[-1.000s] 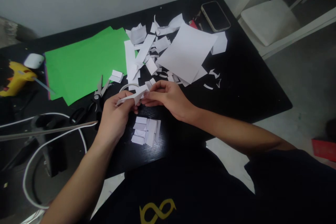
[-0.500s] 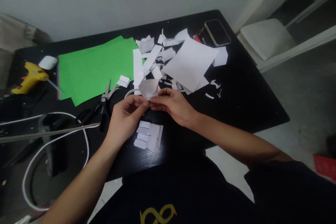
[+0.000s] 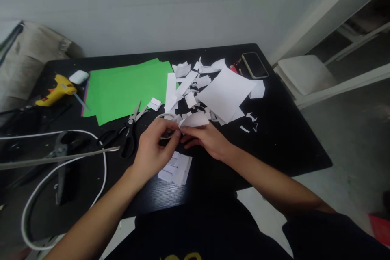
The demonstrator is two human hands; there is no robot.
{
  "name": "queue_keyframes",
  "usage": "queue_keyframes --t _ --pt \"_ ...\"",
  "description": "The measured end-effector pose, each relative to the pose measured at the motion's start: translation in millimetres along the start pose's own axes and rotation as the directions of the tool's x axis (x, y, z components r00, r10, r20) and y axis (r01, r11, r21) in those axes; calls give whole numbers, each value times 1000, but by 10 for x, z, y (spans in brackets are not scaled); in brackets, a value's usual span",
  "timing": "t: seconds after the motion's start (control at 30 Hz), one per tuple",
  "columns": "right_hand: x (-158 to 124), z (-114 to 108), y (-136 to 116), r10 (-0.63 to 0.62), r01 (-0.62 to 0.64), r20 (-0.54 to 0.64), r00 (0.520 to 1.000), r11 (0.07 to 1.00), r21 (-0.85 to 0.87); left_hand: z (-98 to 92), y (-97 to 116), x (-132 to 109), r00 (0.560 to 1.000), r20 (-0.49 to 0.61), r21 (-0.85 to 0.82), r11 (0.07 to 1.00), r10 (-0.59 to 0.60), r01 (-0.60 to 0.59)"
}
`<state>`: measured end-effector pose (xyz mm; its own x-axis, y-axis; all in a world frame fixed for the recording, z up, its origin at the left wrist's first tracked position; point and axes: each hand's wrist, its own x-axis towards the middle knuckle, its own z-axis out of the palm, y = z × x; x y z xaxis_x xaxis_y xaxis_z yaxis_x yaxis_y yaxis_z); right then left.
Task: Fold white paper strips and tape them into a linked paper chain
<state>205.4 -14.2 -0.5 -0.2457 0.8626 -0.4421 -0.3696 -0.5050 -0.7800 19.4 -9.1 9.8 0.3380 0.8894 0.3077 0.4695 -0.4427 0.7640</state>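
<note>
Over the black table, my left hand (image 3: pixel 157 140) and my right hand (image 3: pixel 209 136) meet at the fingertips, both pinching a small piece of white paper (image 3: pixel 195 120). The paper stands up behind my right fingers, and its lower edge is hidden by them. Just below my hands lies a small stack of folded white paper pieces (image 3: pixel 178 170). To the left of my left hand rest black-handled scissors (image 3: pixel 131 124) with their blades apart. A small folded white piece (image 3: pixel 154 104) lies beyond the scissors, by the green sheets (image 3: pixel 128 89).
White paper scraps (image 3: pixel 190 85) and larger white sheets (image 3: pixel 227 93) spread behind my hands. A phone (image 3: pixel 255 65) lies at the back right. At the left are a yellow glue gun (image 3: pixel 57 90), a white case (image 3: pixel 79 76) and a looped white cable (image 3: pixel 105 166). A white stool (image 3: pixel 300 74) stands at right.
The view has tilted up, so the table sits lower in the picture. The paper in my fingers has turned and now leans to the right. Both hands keep hold of it.
</note>
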Motion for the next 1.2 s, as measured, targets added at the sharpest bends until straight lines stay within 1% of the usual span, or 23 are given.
queue_keyframes --t 0.1,0.2,0.37,0.53,0.67,0.8,0.9,1.03,1.13,1.2 --pt "-23 14 -10 -68 66 -42 997 996 -58 -4 9 -8 996 -10 89 992 86 -85" --pt "-39 27 -9 -148 141 -50 988 982 -123 18 10 -18 991 -35 146 981 132 -126" --pt "-63 41 0 -223 204 -61 973 951 -231 48 11 -30 985 -80 216 968 150 -130" --pt "-102 62 -4 -271 256 -9 962 919 -298 52 3 -38 983 -124 239 965 136 -103" --pt "-130 73 -17 -266 272 63 962 903 -332 50 -16 -37 981 -172 228 973 86 -46" --pt "-143 53 -5 -245 267 106 964 891 -367 46 -41 -33 977 -213 154 988 9 25" --pt "-156 30 22 -269 297 127 955 862 -411 48 -57 -31 976 -211 66 996 -52 67" --pt "-179 18 39 -316 357 167 934 847 -393 56 -68 -22 967 -196 -44 987 -162 156" --pt "-191 11 29 -304 361 205 930 860 -362 47 -64 -13 958 -189 -67 976 -216 206" --pt "-196 -1 17 -334 388 204 920 847 -364 27 -57 -8 960 -197 -46 980 -201 196"
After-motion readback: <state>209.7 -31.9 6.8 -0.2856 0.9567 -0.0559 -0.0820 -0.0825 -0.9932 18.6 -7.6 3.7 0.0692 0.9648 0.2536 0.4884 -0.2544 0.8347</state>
